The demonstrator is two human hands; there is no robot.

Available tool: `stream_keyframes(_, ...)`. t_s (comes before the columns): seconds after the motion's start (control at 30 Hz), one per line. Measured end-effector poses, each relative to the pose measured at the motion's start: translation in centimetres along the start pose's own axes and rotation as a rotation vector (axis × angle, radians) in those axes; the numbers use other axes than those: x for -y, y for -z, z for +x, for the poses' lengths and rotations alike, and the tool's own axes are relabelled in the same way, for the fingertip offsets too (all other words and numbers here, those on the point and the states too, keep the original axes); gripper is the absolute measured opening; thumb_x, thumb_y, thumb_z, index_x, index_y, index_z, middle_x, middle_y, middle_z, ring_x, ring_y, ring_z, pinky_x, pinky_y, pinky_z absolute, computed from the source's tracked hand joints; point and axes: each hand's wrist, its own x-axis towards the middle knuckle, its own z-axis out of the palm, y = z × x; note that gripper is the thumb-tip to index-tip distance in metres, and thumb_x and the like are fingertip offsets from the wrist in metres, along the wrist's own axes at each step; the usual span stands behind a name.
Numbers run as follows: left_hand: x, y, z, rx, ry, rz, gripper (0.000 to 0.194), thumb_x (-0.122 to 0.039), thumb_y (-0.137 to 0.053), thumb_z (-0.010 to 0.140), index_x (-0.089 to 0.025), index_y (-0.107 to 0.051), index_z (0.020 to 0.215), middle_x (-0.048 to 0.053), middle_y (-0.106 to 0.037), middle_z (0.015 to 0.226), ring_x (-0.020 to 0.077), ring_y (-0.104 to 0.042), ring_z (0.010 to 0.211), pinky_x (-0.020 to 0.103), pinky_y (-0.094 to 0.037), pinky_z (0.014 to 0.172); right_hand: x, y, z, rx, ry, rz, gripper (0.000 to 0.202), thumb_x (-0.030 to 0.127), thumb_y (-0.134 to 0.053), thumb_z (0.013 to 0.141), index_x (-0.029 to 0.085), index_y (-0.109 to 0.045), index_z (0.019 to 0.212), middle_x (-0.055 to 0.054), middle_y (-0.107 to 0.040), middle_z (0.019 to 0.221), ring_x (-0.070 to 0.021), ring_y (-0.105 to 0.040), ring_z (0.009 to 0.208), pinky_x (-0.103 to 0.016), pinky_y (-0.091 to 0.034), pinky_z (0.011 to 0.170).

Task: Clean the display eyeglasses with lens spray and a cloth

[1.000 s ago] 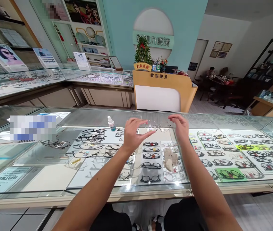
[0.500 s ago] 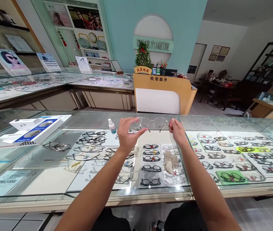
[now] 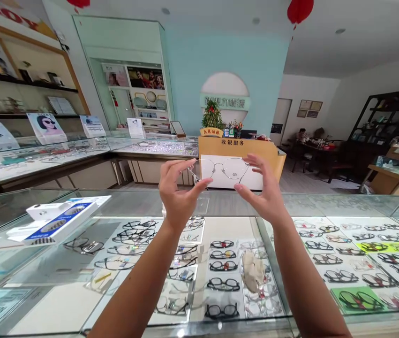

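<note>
A pair of thin metal-rimmed eyeglasses [image 3: 234, 168] is held up level above the glass counter, lenses facing me. My left hand [image 3: 178, 192] grips the left end of them, with thumb below and fingers above. At the right end, my right hand [image 3: 267, 195] has its fingertips at the upper rim and its thumb below, spread around the temple. Under the hands, several dark-framed glasses [image 3: 223, 284] lie in a column inside the display case. A crumpled beige cloth [image 3: 253, 271] rests beside them. Behind my left hand a white bottle [image 3: 164, 210] is mostly hidden.
The glass display counter [image 3: 143, 324] spans the front, with many frames inside. A blue and white box [image 3: 63, 220] stands on its left part. Beyond are a wooden cashier desk [image 3: 255, 149] with a plant [image 3: 212, 115], and more display cases [image 3: 115, 150] at left.
The view has tilted upward and the eyeglasses now look larger and nearer. My right hand has gone from closed fingers to thumb and fingers spread around the right end.
</note>
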Motion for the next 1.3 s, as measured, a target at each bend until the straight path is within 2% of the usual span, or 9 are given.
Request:
stream_keyframes(0.17,-2.2,0.4,1.4,-0.026,-0.011,-0.068,0.047,-0.049,-0.092,0.077,-0.025,-0.075,0.114,0.005,-0.071,0.104,0.0233,-0.065,0.1,0.039,-0.052,0.087,1.2,-0.2,0.5,-0.064,-0.013,-0.033,0.056,0.046,-0.076,0.093,0.032,-0.053,0.142,-0.007,-0.071,0.119,-0.0272,-0.068,0.114,-0.05,-0.052,0.105)
stream_keyframes(0.37,-2.2,1.5,1.1,0.045,0.048,-0.048,0.045,-0.053,-0.089,0.08,-0.026,-0.074,0.113,0.003,-0.07,0.1,0.022,-0.064,0.093,0.039,-0.05,0.084,1.5,-0.5,0.0,-0.089,-0.028,-0.043,0.048,0.048,-0.073,0.096,0.034,-0.056,0.138,-0.004,-0.069,0.105,-0.0258,-0.068,0.1,-0.048,-0.054,0.098)
stream_keyframes(0.67,-1.8,1.1,0.5,0.092,0.082,-0.029,0.048,-0.058,-0.087,0.08,-0.026,-0.071,0.111,0.003,-0.067,0.098,0.0209,-0.061,0.089,0.039,-0.05,0.083,1.2,-0.4,0.1,-0.026,-0.071,-0.082,0.044,0.051,-0.072,0.096,0.037,-0.059,0.136,-0.004,-0.071,0.104,-0.0268,-0.069,0.095,-0.049,-0.056,0.092)
stream_keyframes(1.0,-2.1,1.3,0.6,0.166,0.075,-0.014,0.056,-0.062,-0.088,0.077,-0.025,-0.069,0.115,0.003,-0.064,0.096,0.0208,-0.06,0.089,0.038,-0.051,0.082,0.9,0.5,0.2,0.043,-0.119,-0.066,0.043,0.052,-0.07,0.098,0.035,-0.061,0.136,-0.004,-0.073,0.105,-0.0269,-0.073,0.102,-0.045,-0.06,0.091)
stream_keyframes(1.17,-2.2,1.2,0.5,0.182,0.071,0.025,0.053,-0.058,-0.088,0.079,-0.025,-0.069,0.116,0.003,-0.065,0.099,0.0213,-0.062,0.091,0.039,-0.053,0.085,0.7,1.1,0.3,0.091,-0.159,-0.04,0.044,0.053,-0.07,0.098,0.036,-0.061,0.138,-0.007,-0.074,0.113,-0.0292,-0.073,0.109,-0.043,-0.063,0.086)
stream_keyframes(1.3,-2.5,1.2,0.3,0.181,0.03,0.028,0.052,-0.052,-0.09,0.078,-0.026,-0.068,0.118,0.003,-0.066,0.1,0.0211,-0.061,0.091,0.04,-0.053,0.086,0.4,1.7,0.3,0.14,-0.186,0.014,0.044,0.053,-0.071,0.098,0.036,-0.061,0.137,-0.007,-0.074,0.114,-0.0283,-0.073,0.11,-0.046,-0.063,0.093)
